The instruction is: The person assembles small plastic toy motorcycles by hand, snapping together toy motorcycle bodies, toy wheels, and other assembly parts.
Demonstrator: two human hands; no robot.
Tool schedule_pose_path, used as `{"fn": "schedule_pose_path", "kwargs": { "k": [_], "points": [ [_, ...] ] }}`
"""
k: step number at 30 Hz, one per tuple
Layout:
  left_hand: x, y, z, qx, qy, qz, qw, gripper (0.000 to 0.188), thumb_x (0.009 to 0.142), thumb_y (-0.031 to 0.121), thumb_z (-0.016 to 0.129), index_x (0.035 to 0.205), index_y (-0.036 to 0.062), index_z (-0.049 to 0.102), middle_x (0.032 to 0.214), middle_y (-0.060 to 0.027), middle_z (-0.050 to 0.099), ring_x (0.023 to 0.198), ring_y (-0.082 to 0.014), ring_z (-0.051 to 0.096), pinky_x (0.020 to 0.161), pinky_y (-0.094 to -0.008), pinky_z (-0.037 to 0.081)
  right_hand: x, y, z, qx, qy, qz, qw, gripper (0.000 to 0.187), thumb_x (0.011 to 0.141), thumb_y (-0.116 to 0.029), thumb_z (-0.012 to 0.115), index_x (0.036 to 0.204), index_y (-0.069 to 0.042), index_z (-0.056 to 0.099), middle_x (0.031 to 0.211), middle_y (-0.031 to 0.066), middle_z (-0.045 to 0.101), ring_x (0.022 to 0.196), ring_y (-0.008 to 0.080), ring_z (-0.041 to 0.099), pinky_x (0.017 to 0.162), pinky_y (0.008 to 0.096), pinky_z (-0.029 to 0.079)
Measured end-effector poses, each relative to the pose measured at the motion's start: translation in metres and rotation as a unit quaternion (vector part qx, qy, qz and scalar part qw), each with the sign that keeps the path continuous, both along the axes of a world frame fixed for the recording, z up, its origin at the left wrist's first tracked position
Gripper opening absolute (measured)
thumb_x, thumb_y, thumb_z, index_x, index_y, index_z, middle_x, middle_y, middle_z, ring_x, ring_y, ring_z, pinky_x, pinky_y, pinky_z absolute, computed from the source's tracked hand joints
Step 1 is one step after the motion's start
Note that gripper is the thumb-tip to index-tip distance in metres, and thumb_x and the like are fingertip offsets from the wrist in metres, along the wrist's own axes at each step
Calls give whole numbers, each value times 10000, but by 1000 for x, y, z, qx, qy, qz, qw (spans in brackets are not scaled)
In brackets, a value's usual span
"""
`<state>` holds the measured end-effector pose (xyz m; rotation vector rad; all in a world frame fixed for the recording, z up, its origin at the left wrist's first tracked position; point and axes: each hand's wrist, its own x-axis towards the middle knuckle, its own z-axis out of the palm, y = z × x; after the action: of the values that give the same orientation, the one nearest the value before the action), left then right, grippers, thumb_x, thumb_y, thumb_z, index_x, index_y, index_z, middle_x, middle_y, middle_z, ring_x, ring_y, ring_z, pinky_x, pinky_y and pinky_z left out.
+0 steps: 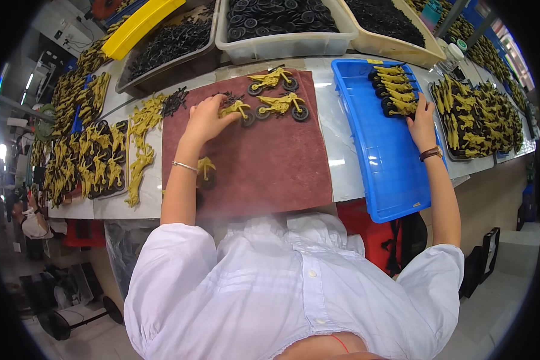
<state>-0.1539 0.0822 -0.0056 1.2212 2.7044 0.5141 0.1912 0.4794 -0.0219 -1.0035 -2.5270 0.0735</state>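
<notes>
My left hand [207, 120] reaches over the reddish-brown mat [270, 174], its thumb and fingers curled around the rear of a yellow toy motorcycle [237, 111] with black wheels. Just past the fingertips lie small black parts [233, 99]. Two more toy motorcycles [282, 105] stand to the right on the mat, and another [206, 168] is partly hidden by my left forearm. Over the blue tray [384, 162], my right hand [423, 123] closes on the nearest toy motorcycle [399, 108] of a tightly packed row at the tray's far end.
Bins of black wheels [282, 21] and small black parts [168, 48] line the far edge, under a yellow tray [141, 27]. Loose yellow bodies [141, 138] lie left of the mat. Full trays of motorcycles stand at left [93, 159] and right [480, 117].
</notes>
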Motion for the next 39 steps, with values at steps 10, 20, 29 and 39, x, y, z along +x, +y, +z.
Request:
{"fn": "schedule_pose_path", "kwargs": {
  "k": [10,20,29,39],
  "points": [
    [-28,-28,-7,69,-166,-27,983,584,694,266,833,1112,-59,586,947,-135,644,759,-169,636,624,-307,500,-1,-15,18,1,-12,-2,1000,873,755,-49,740,1465,-142,242,1243,252,388,1028,435,559,876,451,501],
    [-36,-100,36,-95,-326,-173,924,428,676,227,853,995,-3,686,1233,-76,511,1116,-194,501,931,-320,416,-127,-145,46,-235,56,293,925,493,792,-323,775,1164,-63,582,1033,120,618,856,191,618,759,305,518],
    [-18,-97,30,-172,-138,-135,966,915,416,351,909,1168,7,517,1141,-179,629,1111,-339,575,911,-385,434,-206,-181,1,-320,25,106,941,865,560,-316,922,1158,40,409,1017,216,626,977,318,638,835,363,509],
    [-28,-100,26,-124,-172,-178,961,618,447,216,902,938,-46,632,841,-158,675,759,-264,634,700,-342,495,-218,-147,18,-433,56,276,856,402,677,-143,854,990,31,670,831,30,667,742,80,599,672,222,471]
  ]
}}
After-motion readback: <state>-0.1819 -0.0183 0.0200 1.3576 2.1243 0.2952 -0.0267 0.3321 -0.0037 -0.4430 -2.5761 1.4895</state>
